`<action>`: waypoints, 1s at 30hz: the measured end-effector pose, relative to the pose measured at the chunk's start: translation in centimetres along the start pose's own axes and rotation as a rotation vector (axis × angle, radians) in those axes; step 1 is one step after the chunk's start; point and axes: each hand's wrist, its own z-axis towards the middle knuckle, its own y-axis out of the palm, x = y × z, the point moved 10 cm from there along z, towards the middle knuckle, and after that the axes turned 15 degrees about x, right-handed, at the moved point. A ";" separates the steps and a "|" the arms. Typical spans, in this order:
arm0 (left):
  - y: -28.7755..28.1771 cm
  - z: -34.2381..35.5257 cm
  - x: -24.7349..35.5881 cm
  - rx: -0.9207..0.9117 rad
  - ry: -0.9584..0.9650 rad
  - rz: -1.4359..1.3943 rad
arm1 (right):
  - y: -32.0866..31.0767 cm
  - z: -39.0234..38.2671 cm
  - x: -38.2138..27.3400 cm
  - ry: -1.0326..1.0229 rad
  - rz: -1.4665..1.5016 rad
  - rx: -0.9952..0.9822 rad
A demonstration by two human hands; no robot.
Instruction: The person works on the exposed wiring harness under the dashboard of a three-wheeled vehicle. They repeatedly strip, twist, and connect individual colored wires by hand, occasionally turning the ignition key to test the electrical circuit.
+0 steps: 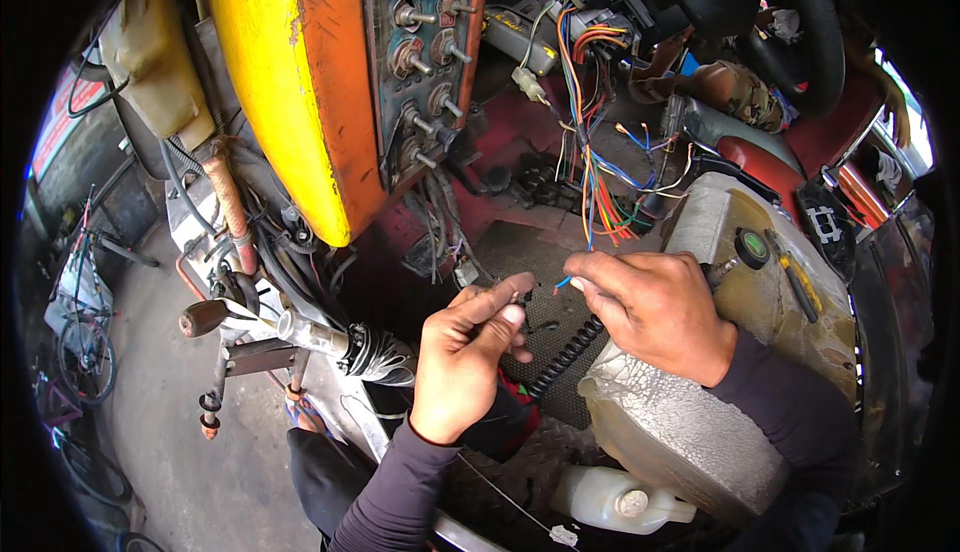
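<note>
1 blue wire [565, 281] pinched in right hand [655, 307], between thumb and index, end poking toward left hand [465, 357] | left: fingers curled, thumb near index, cannot tell if gripping anything | multicolored wire bundle [597, 197] just beyond right hand | black coiled cord [565, 357] below, between hands | toggle-switch panel [427, 77] upper middle

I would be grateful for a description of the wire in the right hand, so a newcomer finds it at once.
Find the black steering wheel at the upper right, then move down and left to the hanging bundle of coloured wires. Just below it, the right hand pinches a blue wire. Only this wire's short end pokes out between thumb and forefinger.
</note>
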 end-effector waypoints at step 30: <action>2.0 -1.0 5.4 0.260 0.577 0.296 | 0.2 -0.2 0.3 0.032 -0.025 0.020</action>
